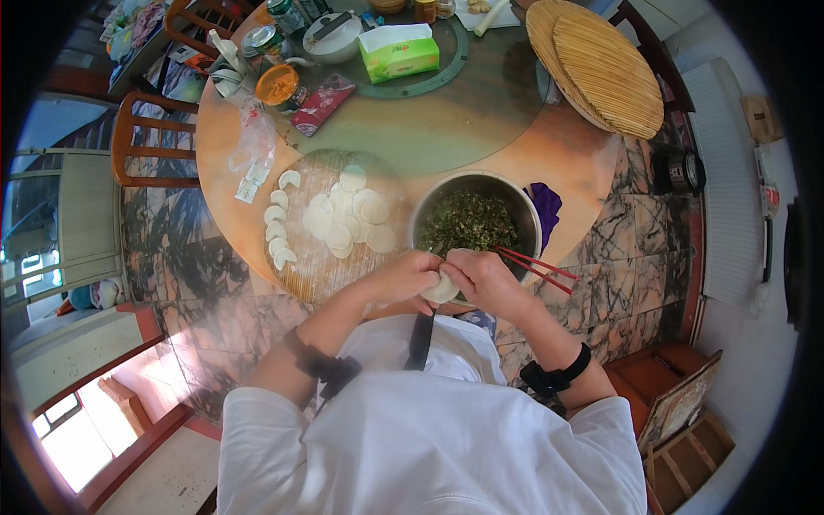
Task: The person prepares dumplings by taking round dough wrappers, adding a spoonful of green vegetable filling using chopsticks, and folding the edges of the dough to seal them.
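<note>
Between my left hand [409, 275] and my right hand [475, 275] is a dumpling [441, 290] of pale dough, its edge pinched by the fingers of both. They are at the near rim of a steel bowl [529, 212] of chopped green filling [468, 220]. Red chopsticks [541, 267] lean in the bowl and stick out to the right. Left of it, a round, floured wooden board [322, 270] bears a loose pile of round dough wrappers [347, 215] and, along its left edge, a column of folded dumplings [275, 212].
A purple cloth [546, 209] lies against the bowl's right side. Round reed trays [605, 74] overhang the table's back right. On the glass turntable [450, 74] stands a green tissue box [400, 56]. A red packet [323, 105], an orange-lidded jar [278, 85] and a plastic bag [254, 138] are back left.
</note>
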The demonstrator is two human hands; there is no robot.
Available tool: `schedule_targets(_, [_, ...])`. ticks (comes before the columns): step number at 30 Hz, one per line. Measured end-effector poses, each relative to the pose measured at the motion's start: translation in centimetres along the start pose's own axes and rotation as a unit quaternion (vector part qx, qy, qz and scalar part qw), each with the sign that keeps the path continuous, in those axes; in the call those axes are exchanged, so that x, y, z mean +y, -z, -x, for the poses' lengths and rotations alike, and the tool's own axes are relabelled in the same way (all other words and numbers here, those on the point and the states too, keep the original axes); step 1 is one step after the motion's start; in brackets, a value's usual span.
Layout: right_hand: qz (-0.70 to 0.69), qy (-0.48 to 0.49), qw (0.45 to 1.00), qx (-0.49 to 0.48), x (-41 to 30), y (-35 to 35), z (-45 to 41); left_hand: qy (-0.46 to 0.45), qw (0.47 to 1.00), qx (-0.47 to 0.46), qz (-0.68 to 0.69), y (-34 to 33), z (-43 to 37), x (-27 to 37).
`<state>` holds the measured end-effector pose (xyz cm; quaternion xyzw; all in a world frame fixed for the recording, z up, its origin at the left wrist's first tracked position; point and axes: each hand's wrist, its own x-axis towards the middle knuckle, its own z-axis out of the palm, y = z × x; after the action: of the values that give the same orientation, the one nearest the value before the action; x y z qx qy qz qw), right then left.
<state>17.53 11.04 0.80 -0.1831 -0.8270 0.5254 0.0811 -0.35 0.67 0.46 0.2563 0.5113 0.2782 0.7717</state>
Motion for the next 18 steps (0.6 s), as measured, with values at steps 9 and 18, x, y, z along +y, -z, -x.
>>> schedule_targets(9, [-0.056,-0.106,0.991,0.056,-0.9,-0.2,-0.2,-0.007,0.999,0.038,0.021,0.1,0.2,-0.4])
schedule_targets(18, [-0.012,-0.051,0.996,0.069,-1.1,-1.2,-0.4,-0.031,0.999,0.026,0.022,0.2,0.6,-0.8])
